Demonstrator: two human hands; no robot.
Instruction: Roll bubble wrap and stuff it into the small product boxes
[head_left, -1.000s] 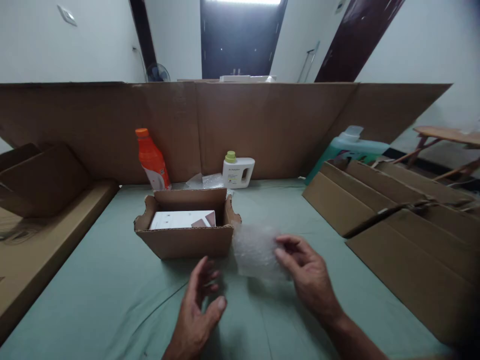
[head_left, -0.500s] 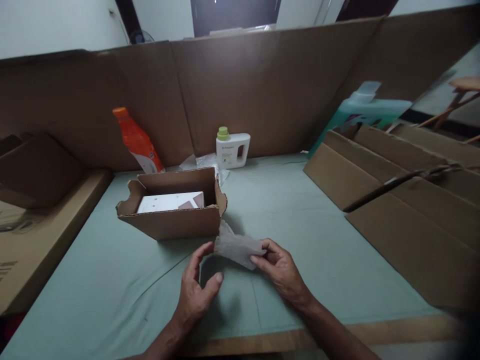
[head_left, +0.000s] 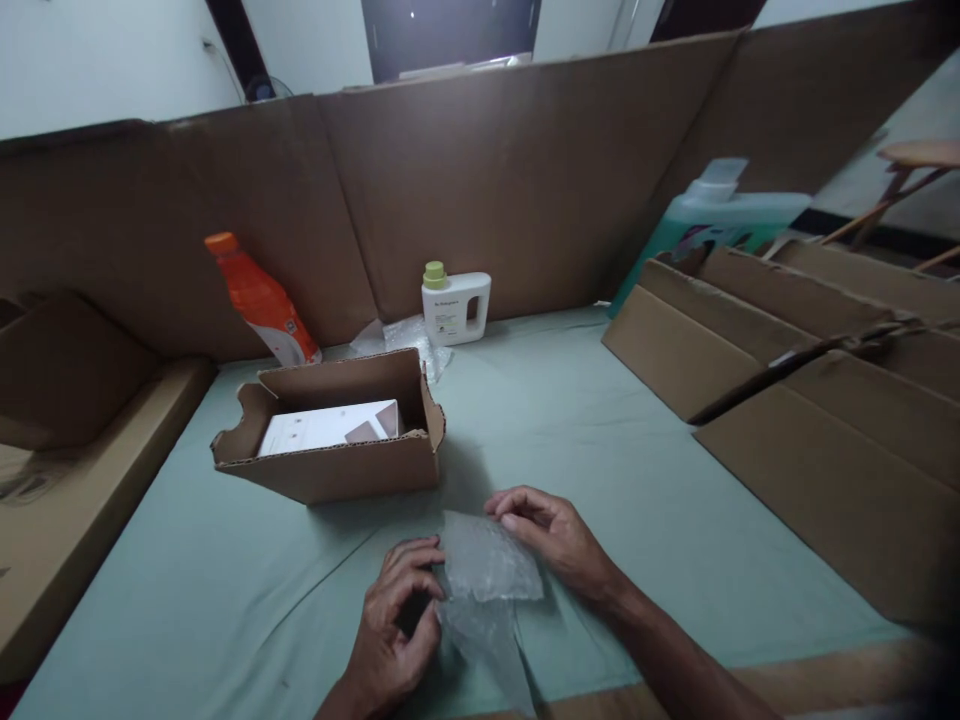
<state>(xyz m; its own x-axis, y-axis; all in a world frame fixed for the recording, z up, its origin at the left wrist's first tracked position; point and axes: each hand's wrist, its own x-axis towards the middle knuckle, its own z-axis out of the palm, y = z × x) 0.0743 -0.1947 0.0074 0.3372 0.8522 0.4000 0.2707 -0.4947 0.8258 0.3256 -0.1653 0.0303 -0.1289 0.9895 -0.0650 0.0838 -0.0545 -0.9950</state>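
Observation:
A translucent sheet of bubble wrap [head_left: 491, 560] hangs between my two hands above the green cloth, its lower part trailing toward the table's front edge. My left hand [head_left: 401, 615] pinches its left side between thumb and fingers. At the upper right corner, my right hand [head_left: 551, 535] grips the sheet with thumb and fingertips. Just beyond my left hand stands an open cardboard box [head_left: 352, 475]. Inside it lies a white carton [head_left: 322, 427] with brownish-pink patches.
Behind the box are an orange bottle [head_left: 262, 305], another piece of bubble wrap [head_left: 412, 335] and a white jug [head_left: 457, 308] with a green cap. Cardboard boxes [head_left: 795, 420] and a teal jug [head_left: 720, 220] stand right. A tall cardboard panel [head_left: 525, 180] closes the back.
The bubble wrap has been spread out and brought nearer to me. My left hand, open before, has closed on its left side. The view has shifted slightly.

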